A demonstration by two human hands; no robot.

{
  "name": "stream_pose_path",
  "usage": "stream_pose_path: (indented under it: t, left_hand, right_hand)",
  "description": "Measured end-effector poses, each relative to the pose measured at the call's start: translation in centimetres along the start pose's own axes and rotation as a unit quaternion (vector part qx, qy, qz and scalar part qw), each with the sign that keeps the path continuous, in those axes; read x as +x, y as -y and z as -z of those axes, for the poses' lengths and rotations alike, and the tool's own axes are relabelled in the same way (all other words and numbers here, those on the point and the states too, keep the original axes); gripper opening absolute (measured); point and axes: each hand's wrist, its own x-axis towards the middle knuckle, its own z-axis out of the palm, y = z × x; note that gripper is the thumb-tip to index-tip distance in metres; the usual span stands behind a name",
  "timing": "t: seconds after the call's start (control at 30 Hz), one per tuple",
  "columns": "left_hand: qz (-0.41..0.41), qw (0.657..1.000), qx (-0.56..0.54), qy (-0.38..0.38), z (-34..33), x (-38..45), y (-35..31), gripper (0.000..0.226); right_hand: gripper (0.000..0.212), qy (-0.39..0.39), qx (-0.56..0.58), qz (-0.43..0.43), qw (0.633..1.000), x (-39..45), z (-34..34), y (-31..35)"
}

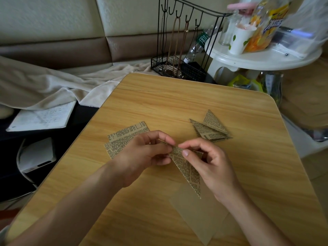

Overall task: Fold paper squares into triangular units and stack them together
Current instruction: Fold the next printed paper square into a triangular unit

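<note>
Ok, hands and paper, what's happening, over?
Both hands pinch folded triangle. Finished stack right, flat squares left. Nothing blocking.

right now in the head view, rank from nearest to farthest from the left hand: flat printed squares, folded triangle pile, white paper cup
1. flat printed squares: partly under the left hand.
2. folded triangle pile: across the table, to its right.
3. white paper cup: far off, on the round white side table.

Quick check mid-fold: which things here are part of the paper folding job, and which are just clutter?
Job:
- triangle, pinched by left hand and right hand
- flat squares
- finished triangles
- plain sheet
- table

Clutter:
- wire rack
- blanket
- notebook
- side table with cup, snack bag
</note>
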Motion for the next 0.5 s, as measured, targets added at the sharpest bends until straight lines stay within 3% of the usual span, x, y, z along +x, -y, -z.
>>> stream_pose_path:
  t: [0.5]
  left_hand:
    - [-0.025, 0.999, -0.002, -0.022, -0.07, -0.02, 0.13, 0.019]
  right_hand:
    - [0.015, -0.005, -0.050, 0.020, 0.999, -0.16, -0.06, -0.13]
